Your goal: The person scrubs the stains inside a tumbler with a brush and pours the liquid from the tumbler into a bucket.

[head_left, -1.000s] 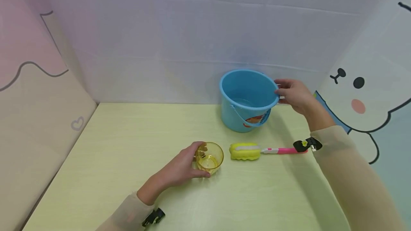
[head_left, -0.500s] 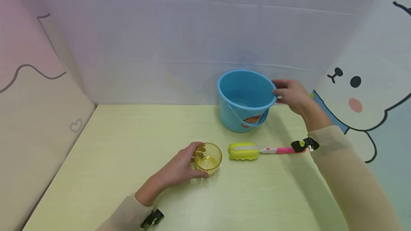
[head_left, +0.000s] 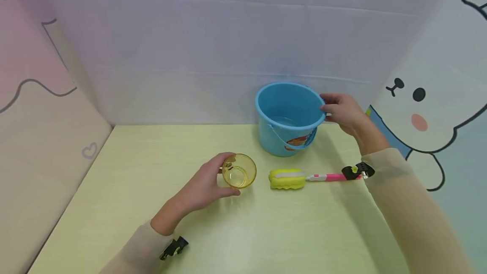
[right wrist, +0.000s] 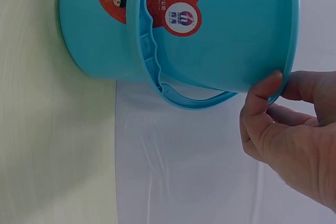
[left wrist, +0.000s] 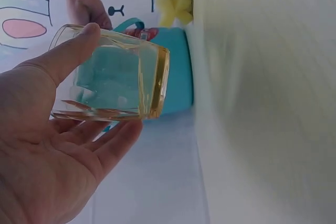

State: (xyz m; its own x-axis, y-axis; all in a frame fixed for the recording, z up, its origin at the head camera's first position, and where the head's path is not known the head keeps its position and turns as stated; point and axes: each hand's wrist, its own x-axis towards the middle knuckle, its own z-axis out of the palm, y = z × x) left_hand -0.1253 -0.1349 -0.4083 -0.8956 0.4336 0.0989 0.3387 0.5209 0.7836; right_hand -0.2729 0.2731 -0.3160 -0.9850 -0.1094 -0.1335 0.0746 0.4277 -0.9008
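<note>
My left hand (head_left: 203, 183) grips a clear amber glass cup (head_left: 249, 171), thumb on one side and fingers on the other. In the left wrist view the cup (left wrist: 113, 77) is held up off the table, and its base is apart from the surface. At the back right stands a blue plastic bucket (head_left: 279, 138) with its handle hanging down the front. My right hand (head_left: 345, 113) pinches the bucket's rim on the right side; the right wrist view shows thumb and fingers on either side of that rim (right wrist: 290, 35).
A sponge brush (head_left: 287, 179) with a yellow head and a pink and white handle lies in front of the bucket, right of the cup. The pale wooden table (head_left: 125, 172) meets a fabric backdrop (head_left: 182, 54) behind and printed side panels (head_left: 430, 109).
My left hand has lifted the cup off the table and moved it slightly up and left in the view. The right hand keeps its pinch on the bucket's rim.
</note>
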